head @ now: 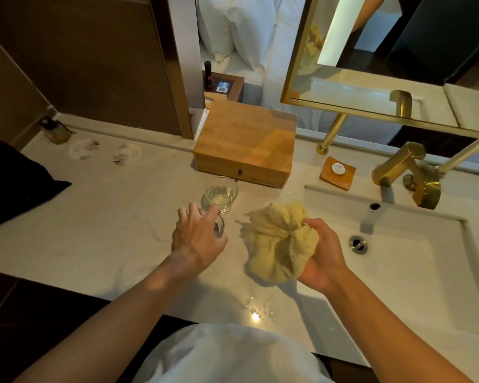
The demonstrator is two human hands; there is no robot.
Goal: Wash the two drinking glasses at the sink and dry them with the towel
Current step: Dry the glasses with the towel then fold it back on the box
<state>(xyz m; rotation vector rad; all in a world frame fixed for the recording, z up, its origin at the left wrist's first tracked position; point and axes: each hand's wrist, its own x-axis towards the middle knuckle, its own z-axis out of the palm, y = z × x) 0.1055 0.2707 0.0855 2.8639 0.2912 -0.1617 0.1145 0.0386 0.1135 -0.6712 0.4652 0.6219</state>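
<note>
On the pale marble tabletop point(94, 233), the left hand point(198, 234) has its grip clamped on a clear drinking glass point(219, 228), mostly hidden under the fingers. The second glass point(220, 195) stands upright just beside it, at twelve o'clock. At three o'clock from the left hand, the right hand point(324, 258) has its grip closed around a bunched yellow towel point(277, 244), left of the white sink point(415, 266). A wooden box point(246, 145) sits beyond; its faint lettering is unreadable.
</note>
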